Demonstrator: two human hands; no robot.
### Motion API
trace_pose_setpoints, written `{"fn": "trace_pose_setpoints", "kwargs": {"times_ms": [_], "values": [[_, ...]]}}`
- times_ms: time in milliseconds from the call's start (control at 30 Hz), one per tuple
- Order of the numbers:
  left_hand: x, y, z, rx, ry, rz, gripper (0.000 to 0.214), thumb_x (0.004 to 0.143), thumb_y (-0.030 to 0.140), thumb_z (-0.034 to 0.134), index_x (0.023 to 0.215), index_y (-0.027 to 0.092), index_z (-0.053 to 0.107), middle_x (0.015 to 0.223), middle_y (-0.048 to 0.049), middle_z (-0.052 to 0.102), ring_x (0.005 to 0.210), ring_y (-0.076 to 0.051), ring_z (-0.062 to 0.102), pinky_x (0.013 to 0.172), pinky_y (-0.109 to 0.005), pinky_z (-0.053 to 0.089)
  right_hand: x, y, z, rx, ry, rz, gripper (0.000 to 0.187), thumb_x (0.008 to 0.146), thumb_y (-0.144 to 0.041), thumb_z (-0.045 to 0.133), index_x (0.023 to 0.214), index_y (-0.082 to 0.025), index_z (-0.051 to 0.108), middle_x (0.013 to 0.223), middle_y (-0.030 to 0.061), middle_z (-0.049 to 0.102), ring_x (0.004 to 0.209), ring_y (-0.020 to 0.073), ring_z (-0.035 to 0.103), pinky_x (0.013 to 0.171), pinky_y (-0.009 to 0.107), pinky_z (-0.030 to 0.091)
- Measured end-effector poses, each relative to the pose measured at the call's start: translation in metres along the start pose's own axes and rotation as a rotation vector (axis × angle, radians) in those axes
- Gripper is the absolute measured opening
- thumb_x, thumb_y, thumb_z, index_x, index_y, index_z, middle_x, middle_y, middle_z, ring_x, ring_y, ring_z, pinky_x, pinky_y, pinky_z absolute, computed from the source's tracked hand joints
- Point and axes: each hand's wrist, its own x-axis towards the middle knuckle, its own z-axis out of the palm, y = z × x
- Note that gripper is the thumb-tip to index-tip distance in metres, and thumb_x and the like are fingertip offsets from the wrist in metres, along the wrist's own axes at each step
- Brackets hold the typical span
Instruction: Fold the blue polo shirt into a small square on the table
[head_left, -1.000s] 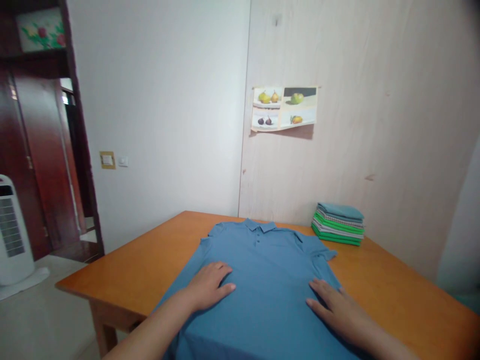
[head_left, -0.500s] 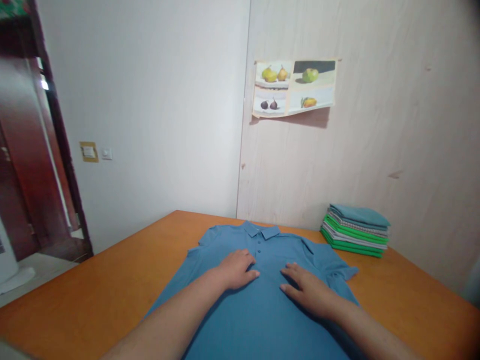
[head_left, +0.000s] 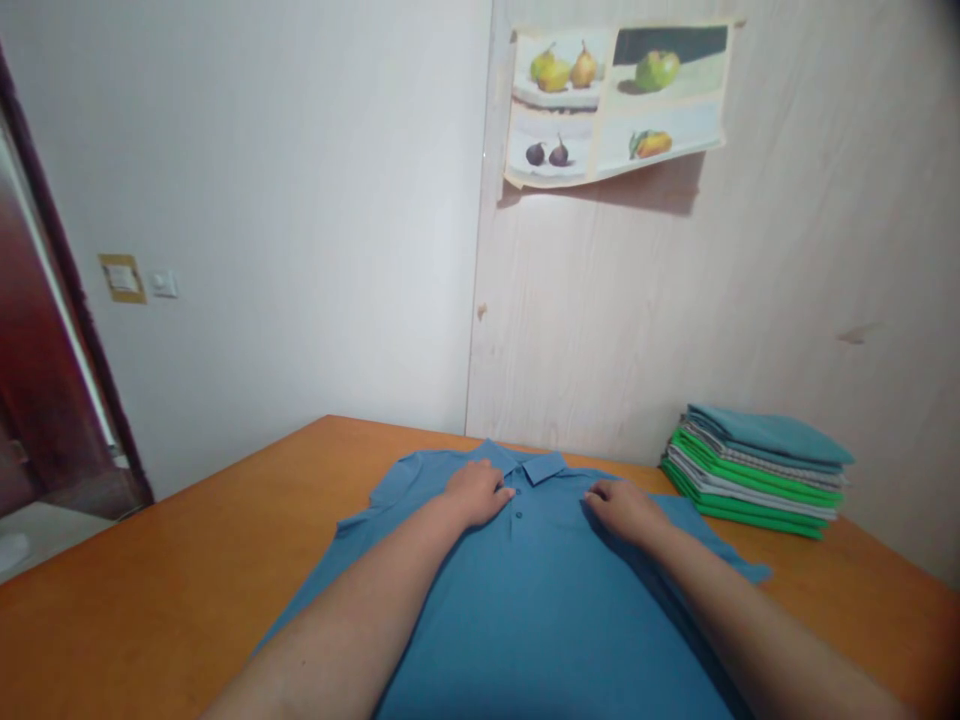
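A blue polo shirt lies face up on the orange-brown table, its collar toward the wall and its buttoned placket showing. My left hand rests on the chest just below the collar, left of the buttons, with the thumb apart from the fingers. On the other side, my right hand touches the shirt near the shoulder. Its fingers bend downward and the thumb is close to them; the fingertips are partly hidden. Both forearms reach over the body of the shirt, whose lower part runs out of view.
A stack of folded clothes, green, grey, checked and blue, sits at the table's back right. The wall stands right behind the far edge, with a fruit picture sheet on it. A dark red door is at the left.
Both hands have slid up the shirt toward the collar and shoulders. The right fingers are more bent than before. The camera view has shifted, and the folded stack appears farther right.
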Motion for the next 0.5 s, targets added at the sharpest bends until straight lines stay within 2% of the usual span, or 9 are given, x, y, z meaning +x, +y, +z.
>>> {"fn": "trace_pose_setpoints", "kwargs": {"times_ms": [67, 167, 300, 400, 500], "values": [[0.006, -0.004, 0.003, 0.001, 0.008, -0.005, 0.039, 0.094, 0.050, 0.047, 0.094, 0.021, 0.072, 0.103, -0.0122, 0.066, 0.099, -0.030, 0.062, 0.084, -0.042, 0.049, 0.015, 0.006, 0.003, -0.013, 0.008, 0.025, 0.042, 0.094, -0.043, 0.042, 0.104, -0.021, 0.076, 0.108, 0.0136, 0.075, 0.104, 0.0298, 0.068, 0.086, 0.040, 0.051], [0.007, -0.007, 0.011, 0.006, 0.044, -0.026, 0.033, 0.094, 0.044, 0.048, 0.100, 0.021, 0.070, 0.109, -0.0129, 0.065, 0.106, -0.031, 0.059, 0.088, -0.043, 0.047, 0.033, 0.018, 0.008, -0.045, 0.015, 0.087, 0.038, 0.091, -0.042, 0.047, 0.104, -0.023, 0.077, 0.109, 0.0137, 0.074, 0.105, 0.0314, 0.068, 0.088, 0.044, 0.051], [0.004, -0.010, 0.021, 0.017, 0.089, -0.059, 0.038, 0.094, 0.049, 0.046, 0.111, 0.021, 0.067, 0.117, -0.0131, 0.062, 0.113, -0.033, 0.055, 0.093, -0.046, 0.045, 0.054, 0.027, 0.010, -0.079, 0.026, 0.181, 0.037, 0.088, -0.040, 0.051, 0.103, -0.019, 0.077, 0.111, 0.0200, 0.072, 0.109, 0.0375, 0.066, 0.088, 0.052, 0.050], [0.004, -0.012, 0.026, 0.009, 0.074, -0.077, 0.048, 0.094, 0.056, 0.042, 0.119, 0.021, 0.065, 0.122, -0.0144, 0.061, 0.116, -0.035, 0.054, 0.096, -0.051, 0.043, 0.073, 0.024, 0.013, -0.057, 0.023, 0.158, 0.037, 0.090, -0.037, 0.048, 0.100, -0.018, 0.078, 0.111, 0.0215, 0.072, 0.104, 0.0357, 0.068, 0.085, 0.048, 0.052], [0.005, -0.013, 0.026, -0.011, 0.036, -0.083, 0.057, 0.094, 0.060, 0.039, 0.130, 0.022, 0.060, 0.134, -0.0157, 0.058, 0.127, -0.037, 0.049, 0.107, -0.058, 0.035, 0.091, 0.019, 0.021, -0.013, 0.002, 0.072, 0.034, 0.089, -0.034, 0.049, 0.094, -0.016, 0.077, 0.102, 0.0179, 0.075, 0.097, 0.0297, 0.071, 0.083, 0.041, 0.053]]}}
